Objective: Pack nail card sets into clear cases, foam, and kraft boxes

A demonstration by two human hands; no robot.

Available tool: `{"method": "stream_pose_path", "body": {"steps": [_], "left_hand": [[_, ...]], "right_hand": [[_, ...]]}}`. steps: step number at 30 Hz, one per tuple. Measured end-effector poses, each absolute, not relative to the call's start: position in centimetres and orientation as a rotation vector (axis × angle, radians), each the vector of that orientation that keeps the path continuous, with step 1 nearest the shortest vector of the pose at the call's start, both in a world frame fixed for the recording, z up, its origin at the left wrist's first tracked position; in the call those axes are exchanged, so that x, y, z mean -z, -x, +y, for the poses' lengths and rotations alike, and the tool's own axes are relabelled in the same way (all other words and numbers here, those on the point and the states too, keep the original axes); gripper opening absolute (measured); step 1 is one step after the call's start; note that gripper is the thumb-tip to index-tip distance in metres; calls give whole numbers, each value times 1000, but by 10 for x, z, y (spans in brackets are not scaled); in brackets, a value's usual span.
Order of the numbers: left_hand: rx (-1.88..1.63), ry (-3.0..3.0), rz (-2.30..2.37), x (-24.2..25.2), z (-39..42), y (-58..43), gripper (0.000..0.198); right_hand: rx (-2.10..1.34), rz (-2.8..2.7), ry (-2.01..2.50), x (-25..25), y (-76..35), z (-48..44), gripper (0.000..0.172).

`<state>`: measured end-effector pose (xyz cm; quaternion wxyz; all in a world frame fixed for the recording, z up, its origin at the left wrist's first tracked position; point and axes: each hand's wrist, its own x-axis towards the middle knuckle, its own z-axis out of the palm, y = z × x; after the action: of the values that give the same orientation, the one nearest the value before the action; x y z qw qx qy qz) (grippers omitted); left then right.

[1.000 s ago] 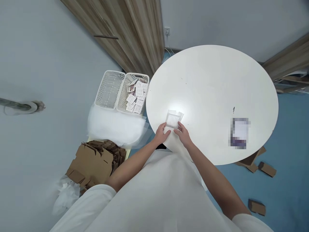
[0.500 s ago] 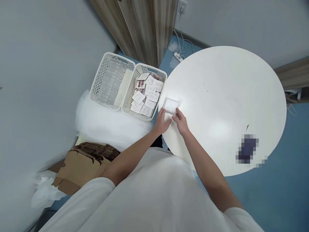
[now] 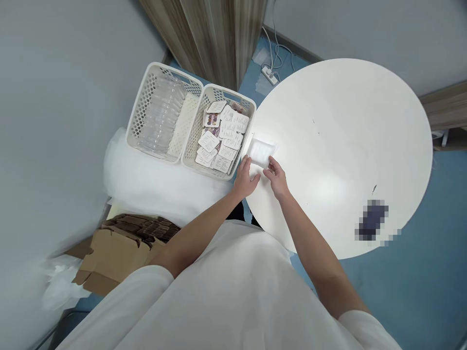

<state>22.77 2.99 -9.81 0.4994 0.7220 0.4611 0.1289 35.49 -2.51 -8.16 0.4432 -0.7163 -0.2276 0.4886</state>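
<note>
A small clear plastic tray (image 3: 260, 151) lies at the left edge of the round white table (image 3: 343, 136). My right hand (image 3: 276, 176) pinches its near right corner. My left hand (image 3: 245, 178) rests at its near left side with the fingers stretched out, touching or almost touching it. Just left of the table stands a white basket (image 3: 243, 103) holding several printed cards (image 3: 222, 138). Beside it is a second white basket (image 3: 144, 104) stacked with clear plastic trays (image 3: 160, 119).
Both baskets sit on a white foam bundle (image 3: 146, 182). A brown cardboard box of folded cartons (image 3: 120, 245) lies on the floor at the lower left. A power strip with cables (image 3: 270, 73) is behind the table. A dark blurred object (image 3: 372, 221) lies near the table's right edge.
The view has swung left and down, bringing the baskets closer. Both hands have slid the clear tray toward the table's left edge, near the card basket. My left hand's fingers have stretched out.
</note>
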Motion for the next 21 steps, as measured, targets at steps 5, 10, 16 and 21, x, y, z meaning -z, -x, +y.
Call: {"method": "stream_pose_path", "body": {"steps": [5, 10, 16, 21], "left_hand": [[-360, -1690, 1117, 101, 23, -228, 68], [-387, -1679, 1133, 92, 2, -223, 68], [-422, -1730, 1210, 59, -36, -206, 53], [-472, -1759, 1295, 42, -79, -187, 45]], "right_hand": [[-1220, -557, 1743, 78, -355, -35, 62], [-1264, -585, 1721, 61, -354, -63, 63], [-1340, -627, 1598, 31, -352, -116, 56], [-1383, -673, 1544, 22, -343, -149, 52]]}}
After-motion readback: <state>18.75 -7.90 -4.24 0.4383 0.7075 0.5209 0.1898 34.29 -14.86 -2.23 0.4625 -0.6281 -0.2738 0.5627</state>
